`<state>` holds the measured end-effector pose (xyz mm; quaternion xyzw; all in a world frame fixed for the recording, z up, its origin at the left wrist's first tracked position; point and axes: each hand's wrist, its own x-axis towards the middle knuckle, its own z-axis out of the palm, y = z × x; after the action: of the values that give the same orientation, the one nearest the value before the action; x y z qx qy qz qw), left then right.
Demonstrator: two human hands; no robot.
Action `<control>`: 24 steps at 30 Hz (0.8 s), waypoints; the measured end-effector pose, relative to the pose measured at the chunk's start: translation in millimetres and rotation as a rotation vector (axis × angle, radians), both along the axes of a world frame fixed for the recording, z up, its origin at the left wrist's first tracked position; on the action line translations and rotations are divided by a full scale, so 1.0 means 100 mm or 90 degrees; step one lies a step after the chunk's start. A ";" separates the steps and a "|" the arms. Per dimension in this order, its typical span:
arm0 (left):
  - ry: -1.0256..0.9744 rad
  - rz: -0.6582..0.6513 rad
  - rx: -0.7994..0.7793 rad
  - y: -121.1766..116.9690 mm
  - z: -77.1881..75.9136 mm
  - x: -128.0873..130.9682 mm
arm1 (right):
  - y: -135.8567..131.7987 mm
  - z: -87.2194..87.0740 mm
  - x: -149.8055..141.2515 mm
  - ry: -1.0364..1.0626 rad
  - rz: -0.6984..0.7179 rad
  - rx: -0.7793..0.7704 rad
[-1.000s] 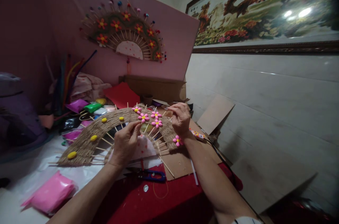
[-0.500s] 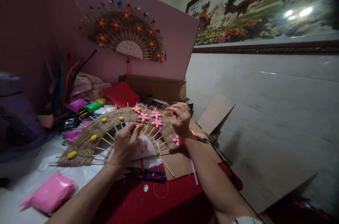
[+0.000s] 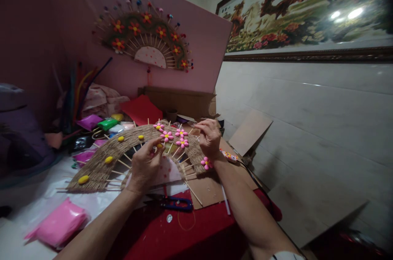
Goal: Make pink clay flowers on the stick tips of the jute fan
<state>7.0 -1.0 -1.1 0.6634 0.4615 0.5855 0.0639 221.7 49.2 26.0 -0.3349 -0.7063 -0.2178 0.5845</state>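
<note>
A fan-shaped piece of wooden sticks wrapped in brown twine lies in front of me. Pink flowers with yellow centres sit on its middle and right, and yellow ovals dot its left part. My left hand, over the fan's inner edge, pinches a small yellow clay piece between thumb and fingers. Above the fan's right part, my right hand is closed in a pinch; what its fingertips hold is too small to make out. A white half-round base with pink spots shows partly behind my left hand.
Blue-handled thread snips lie on the red cloth near a clear round disc. A pink clay packet is at left. Cardboard lies under the fan's right side. A finished fan hangs behind.
My left thumb and fingers have shifted slightly, so more of the yellow piece shows between them. My right hand stays almost where it was.
</note>
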 end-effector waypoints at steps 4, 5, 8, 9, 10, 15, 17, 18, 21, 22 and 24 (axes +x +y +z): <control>0.008 -0.001 0.006 -0.02 0.02 0.00 | 0.00 0.00 0.00 -0.001 0.000 -0.003; 0.008 0.001 -0.004 -0.03 0.03 0.00 | 0.00 0.00 0.00 -0.001 0.000 -0.003; 0.009 -0.002 -0.041 -0.05 0.05 -0.01 | -0.01 0.01 0.00 -0.003 0.000 -0.001; 0.012 -0.005 -0.051 -0.06 0.05 -0.01 | -0.01 0.01 0.00 -0.004 0.001 0.001; 0.014 -0.006 -0.058 -0.06 0.05 -0.01 | -0.01 0.01 -0.01 -0.005 0.004 0.003; 0.004 0.003 -0.035 -0.03 0.02 0.00 | -0.01 0.01 0.00 -0.007 0.010 0.009; -0.002 0.018 -0.021 -0.01 0.02 0.01 | -0.01 0.00 0.00 -0.008 0.010 0.007; -0.005 0.025 -0.018 -0.01 0.02 0.01 | 0.00 0.00 -0.01 -0.007 0.010 0.005; -0.018 0.026 -0.025 -0.02 0.03 0.01 | 0.00 -0.01 -0.01 -0.005 0.010 0.002; -0.017 0.018 -0.033 -0.03 0.03 0.01 | 0.00 -0.01 -0.01 -0.007 0.011 0.003; -0.003 -0.004 -0.051 -0.04 0.04 0.00 | 0.00 -0.01 -0.01 -0.011 0.011 0.002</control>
<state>6.9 -5.4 2.5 0.6602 0.4824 0.5681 0.0933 220.6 49.3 25.1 -0.3260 -0.7134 -0.2170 0.5811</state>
